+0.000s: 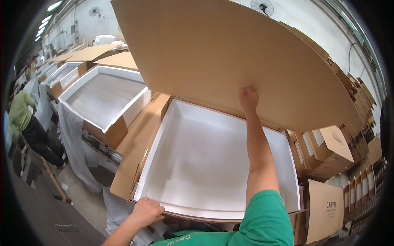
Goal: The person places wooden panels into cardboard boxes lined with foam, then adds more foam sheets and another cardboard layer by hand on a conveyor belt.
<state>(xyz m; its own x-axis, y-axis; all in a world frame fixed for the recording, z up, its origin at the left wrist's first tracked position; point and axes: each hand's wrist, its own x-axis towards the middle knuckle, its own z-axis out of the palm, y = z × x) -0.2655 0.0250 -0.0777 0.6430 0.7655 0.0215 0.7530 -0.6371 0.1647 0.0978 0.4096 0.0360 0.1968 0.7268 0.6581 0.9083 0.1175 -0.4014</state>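
A large cardboard box lies in front of me, its long side flap (135,160) folded outward at the left. Inside it sits a wide, shallow white panel with raised edges, like a tray (205,115). A big brown cardboard flap (217,49) stands raised at the box's far side. My right hand (248,98) reaches across the white tray with fingers curled into a fist, its knuckles against the inner face of the raised flap. My left hand (147,211) rests at the near left corner, fingers bent over the edge of the box.
On the left, another open box holds a white-rimmed grey panel (104,94), with more in a row behind. A co-worker in a green top (22,110) stands at the far left. Cartons (326,209) stand at the right, beside stacked cardboard (363,131). White plastic sheeting (76,143) hangs between the boxes.
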